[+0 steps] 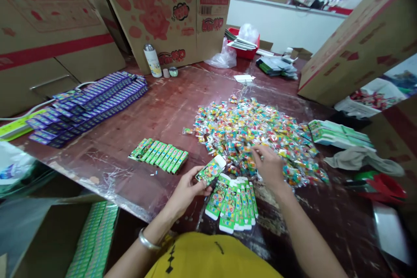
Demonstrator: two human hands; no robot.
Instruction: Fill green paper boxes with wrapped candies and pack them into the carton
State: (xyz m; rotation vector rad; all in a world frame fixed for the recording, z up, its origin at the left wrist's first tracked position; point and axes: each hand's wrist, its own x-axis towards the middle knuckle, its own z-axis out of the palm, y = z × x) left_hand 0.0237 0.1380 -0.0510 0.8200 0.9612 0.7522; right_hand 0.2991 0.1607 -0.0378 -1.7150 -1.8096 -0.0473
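My left hand (187, 189) has its grip clamped on a small green box (211, 169), thumb on top and fingers beneath, holding it tilted with its white open end pointing up and to the right, just above the near edge of the worktop (169, 108). My right hand (269, 165) reaches into the near edge of the heap of wrapped candies (254, 132), fingertips drawn together among the wrappers; whether they pinch one piece I cannot tell, since the wrappers blur into each other there.

Just below the box I hold, a fan of flat green boxes (234, 204) lies overlapping on the worktop, white ends toward me. To the left of my left hand, a short row of filled green boxes (159, 154) lies side by side, well apart from the heap. Further left, stacked rows of purple boxes (87, 106) run along the worktop toward the back. A silver bangle (148, 241) sits on my left wrist.

At the back stands a white flask (152, 61) in front of a large printed carton (169, 13). A red tray (244, 45) with papers sits further right. On the right side, a stack of pale green packs (339, 134) lies just beside the heap, with a grey cloth (358, 158) near it. Below the worktop at my left, a cardboard box (91, 243) holds rows of green boxes.
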